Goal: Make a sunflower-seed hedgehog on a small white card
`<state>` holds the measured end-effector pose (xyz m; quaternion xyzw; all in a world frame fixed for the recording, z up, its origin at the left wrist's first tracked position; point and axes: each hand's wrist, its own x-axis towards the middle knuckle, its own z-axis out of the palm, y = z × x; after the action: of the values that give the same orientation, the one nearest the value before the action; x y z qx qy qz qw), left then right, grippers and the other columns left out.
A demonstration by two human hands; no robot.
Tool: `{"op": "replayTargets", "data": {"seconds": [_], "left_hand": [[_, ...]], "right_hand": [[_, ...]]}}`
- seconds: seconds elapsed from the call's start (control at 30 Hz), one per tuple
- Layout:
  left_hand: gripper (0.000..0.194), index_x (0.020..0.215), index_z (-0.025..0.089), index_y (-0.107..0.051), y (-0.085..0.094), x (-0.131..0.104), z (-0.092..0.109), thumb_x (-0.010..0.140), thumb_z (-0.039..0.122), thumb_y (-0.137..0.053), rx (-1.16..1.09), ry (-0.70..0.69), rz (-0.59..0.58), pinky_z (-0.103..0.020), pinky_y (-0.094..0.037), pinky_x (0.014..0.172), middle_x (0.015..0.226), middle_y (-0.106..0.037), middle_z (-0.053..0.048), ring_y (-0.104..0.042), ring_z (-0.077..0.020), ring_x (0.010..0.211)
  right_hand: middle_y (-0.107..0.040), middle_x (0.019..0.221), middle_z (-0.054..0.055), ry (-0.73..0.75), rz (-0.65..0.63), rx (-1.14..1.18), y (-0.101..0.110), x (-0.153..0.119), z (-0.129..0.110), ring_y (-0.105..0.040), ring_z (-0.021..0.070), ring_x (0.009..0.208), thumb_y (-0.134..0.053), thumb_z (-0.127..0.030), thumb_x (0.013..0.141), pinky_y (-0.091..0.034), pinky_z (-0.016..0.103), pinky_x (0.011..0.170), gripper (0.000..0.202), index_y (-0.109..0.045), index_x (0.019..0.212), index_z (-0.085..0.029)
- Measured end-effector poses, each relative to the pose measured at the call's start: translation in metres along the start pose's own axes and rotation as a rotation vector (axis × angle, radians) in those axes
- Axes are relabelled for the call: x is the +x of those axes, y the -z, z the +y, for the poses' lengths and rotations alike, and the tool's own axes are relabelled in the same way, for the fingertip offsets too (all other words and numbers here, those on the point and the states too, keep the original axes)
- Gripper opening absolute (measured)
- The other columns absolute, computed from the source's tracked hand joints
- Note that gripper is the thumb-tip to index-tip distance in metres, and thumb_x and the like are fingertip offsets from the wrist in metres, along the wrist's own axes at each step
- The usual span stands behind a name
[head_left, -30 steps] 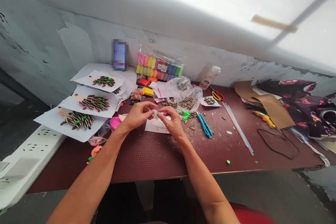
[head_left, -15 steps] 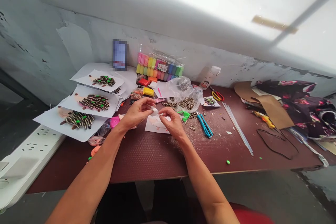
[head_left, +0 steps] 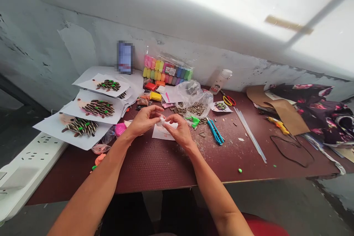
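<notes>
A small crumpled clear plastic wrapper [head_left: 162,120] is pinched between the fingertips of the left hand [head_left: 143,120] and the right hand [head_left: 179,129], both closed on it, above a white paper sheet [head_left: 163,134] mid-bench. A clear bag of striped sunflower seeds [head_left: 195,105] lies behind it, two blue utility knives [head_left: 215,131] to the right, and white seed-covered paper sheets [head_left: 91,114] at the left edge.

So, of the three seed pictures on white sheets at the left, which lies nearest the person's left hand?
The middle sheet: its right edge lies closest to the left hand. The front one sits further left, the back one nearer the wall.
</notes>
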<state>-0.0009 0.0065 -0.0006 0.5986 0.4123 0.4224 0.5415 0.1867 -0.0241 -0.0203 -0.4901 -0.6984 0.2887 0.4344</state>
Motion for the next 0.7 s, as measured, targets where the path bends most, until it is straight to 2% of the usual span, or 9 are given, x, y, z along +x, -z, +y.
{"op": "replayTargets", "data": {"seconds": [0.13, 0.3, 0.47, 0.6, 0.7], "left_hand": [[0.029, 0.089, 0.016, -0.073, -0.0004, 0.0026, -0.0045, 0.070, 0.038, -0.073, 0.085, -0.030, -0.039, -0.036, -0.058, 0.081, 0.091, -0.078, -0.007, -0.072, -0.0229, 0.085], [0.035, 0.087, 0.014, -0.075, -0.0039, 0.0040, -0.0091, 0.067, 0.042, -0.078, 0.018, 0.030, -0.062, -0.034, -0.059, 0.071, 0.085, -0.077, -0.007, -0.071, -0.0207, 0.074], [0.040, 0.086, 0.015, -0.070, -0.0064, 0.0039, -0.0071, 0.065, 0.045, -0.085, -0.076, 0.033, -0.002, -0.032, -0.059, 0.063, 0.077, -0.072, -0.003, -0.068, -0.0169, 0.066], [0.038, 0.085, 0.016, -0.068, -0.0071, 0.0042, -0.0050, 0.063, 0.042, -0.085, -0.084, 0.035, 0.054, -0.030, -0.059, 0.063, 0.076, -0.071, -0.001, -0.067, -0.0157, 0.065], [0.036, 0.085, 0.016, -0.069, -0.0075, 0.0031, -0.0031, 0.063, 0.039, -0.084, -0.084, 0.051, 0.038, -0.030, -0.059, 0.062, 0.076, -0.071, -0.001, -0.067, -0.0159, 0.066]], "right_hand": [[-0.071, 0.092, 0.001, 0.033, 0.044, -0.044, -0.0003, -0.0010, 0.0006, -0.063, 0.0166, 0.083, -0.075, -0.025, 0.086, -0.051, 0.031, 0.081, 0.006, -0.071, 0.090, -0.023], [-0.070, 0.096, 0.004, 0.141, 0.087, -0.076, -0.0012, -0.0019, -0.0002, -0.064, 0.0179, 0.088, -0.074, -0.027, 0.090, -0.052, 0.033, 0.083, 0.003, -0.074, 0.092, -0.024], [-0.071, 0.097, 0.005, 0.236, 0.150, -0.175, -0.0025, -0.0027, -0.0039, -0.065, 0.0204, 0.094, -0.072, -0.026, 0.093, -0.052, 0.038, 0.088, 0.005, -0.077, 0.093, -0.026], [-0.071, 0.098, 0.005, 0.228, 0.140, -0.157, -0.0040, -0.0031, -0.0039, -0.066, 0.0194, 0.093, -0.070, -0.023, 0.093, -0.053, 0.036, 0.085, 0.008, -0.077, 0.096, -0.026], [-0.070, 0.097, 0.005, 0.216, 0.137, -0.131, -0.0043, -0.0030, -0.0015, -0.065, 0.0186, 0.089, -0.070, -0.023, 0.092, -0.053, 0.034, 0.081, 0.005, -0.075, 0.094, -0.024]]}}
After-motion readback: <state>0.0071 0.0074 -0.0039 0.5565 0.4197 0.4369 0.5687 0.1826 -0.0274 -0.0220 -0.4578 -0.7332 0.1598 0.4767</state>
